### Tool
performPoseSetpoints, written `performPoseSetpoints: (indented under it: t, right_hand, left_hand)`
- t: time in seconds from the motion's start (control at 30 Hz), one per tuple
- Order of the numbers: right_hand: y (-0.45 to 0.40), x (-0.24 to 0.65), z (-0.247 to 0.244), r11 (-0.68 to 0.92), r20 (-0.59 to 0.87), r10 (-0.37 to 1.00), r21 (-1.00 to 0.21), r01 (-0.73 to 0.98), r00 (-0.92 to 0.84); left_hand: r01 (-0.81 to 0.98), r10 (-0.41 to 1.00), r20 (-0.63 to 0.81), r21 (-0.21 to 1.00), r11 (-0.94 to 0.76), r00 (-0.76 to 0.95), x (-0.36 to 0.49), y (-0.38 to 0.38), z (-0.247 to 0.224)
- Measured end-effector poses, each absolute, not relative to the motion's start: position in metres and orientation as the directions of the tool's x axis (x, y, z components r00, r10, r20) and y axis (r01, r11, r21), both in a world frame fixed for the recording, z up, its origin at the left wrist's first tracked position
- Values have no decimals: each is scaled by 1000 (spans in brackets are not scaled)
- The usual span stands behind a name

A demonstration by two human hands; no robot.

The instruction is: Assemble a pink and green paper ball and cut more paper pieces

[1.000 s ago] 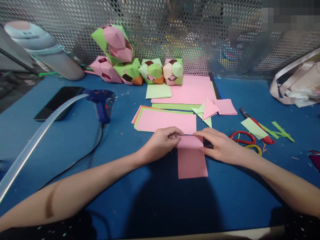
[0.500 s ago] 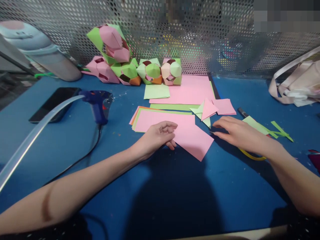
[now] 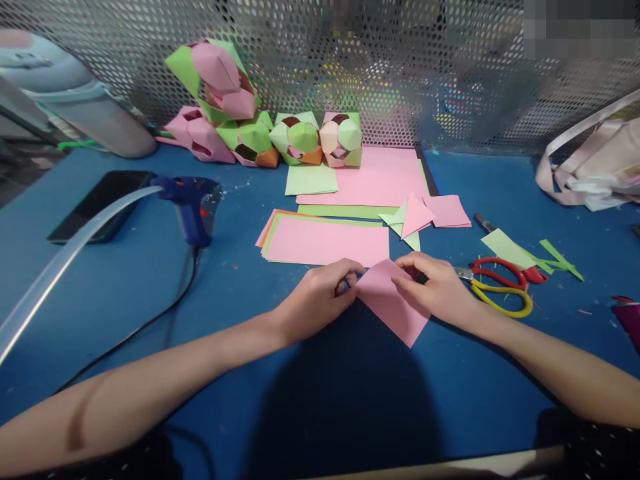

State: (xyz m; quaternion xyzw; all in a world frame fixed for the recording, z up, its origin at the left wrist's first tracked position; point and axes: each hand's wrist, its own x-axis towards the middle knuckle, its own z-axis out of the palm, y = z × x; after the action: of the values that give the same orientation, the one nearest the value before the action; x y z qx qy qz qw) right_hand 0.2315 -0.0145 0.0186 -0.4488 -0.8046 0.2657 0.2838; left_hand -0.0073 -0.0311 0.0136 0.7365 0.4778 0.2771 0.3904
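Observation:
A pink sheet of paper (image 3: 393,300) lies between my hands, turned cornerwise toward me. My left hand (image 3: 325,293) pinches its left corner between thumb and fingers. On its upper right edge, my right hand (image 3: 435,287) grips the sheet with the thumb on top. Just beyond it sits a fanned stack of paper strips (image 3: 325,241), pink on top with green and orange edges below. Scissors (image 3: 500,280) with one red and one yellow handle rest right of my right hand, their blades mostly hidden behind it.
Folded paper ornaments (image 3: 295,139) stand along the perforated metal screen (image 3: 390,73). At left are a blue glue gun (image 3: 187,210), a phone (image 3: 100,207) and a bottle (image 3: 110,120). Pink squares (image 3: 449,211), a cutter (image 3: 484,222) and green scraps (image 3: 560,260) lie right; a bag (image 3: 595,160) sits far right.
Both hands have come closer together and taken hold of the pink sheet, which has shifted toward me, off the strip stack. My right hand has moved left, uncovering the scissors' handles.

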Motion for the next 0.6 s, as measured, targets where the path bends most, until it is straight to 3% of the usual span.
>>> performPoseSetpoints:
  t: [0.13, 0.47, 0.6]
  right_hand:
    - [-16, 236, 2, 689, 392, 713, -544, 479, -581]
    - [-19, 245, -13, 902, 494, 419, -323, 286, -762]
    - [-19, 247, -10, 934, 452, 341, -265, 240, -824]
  left_hand:
    - [595, 841, 173, 634, -493, 513, -15, -25, 10]
    - [566, 747, 201, 538, -625, 633, -22, -13, 11]
    - [565, 737, 162, 542, -622, 656, -25, -8, 8]
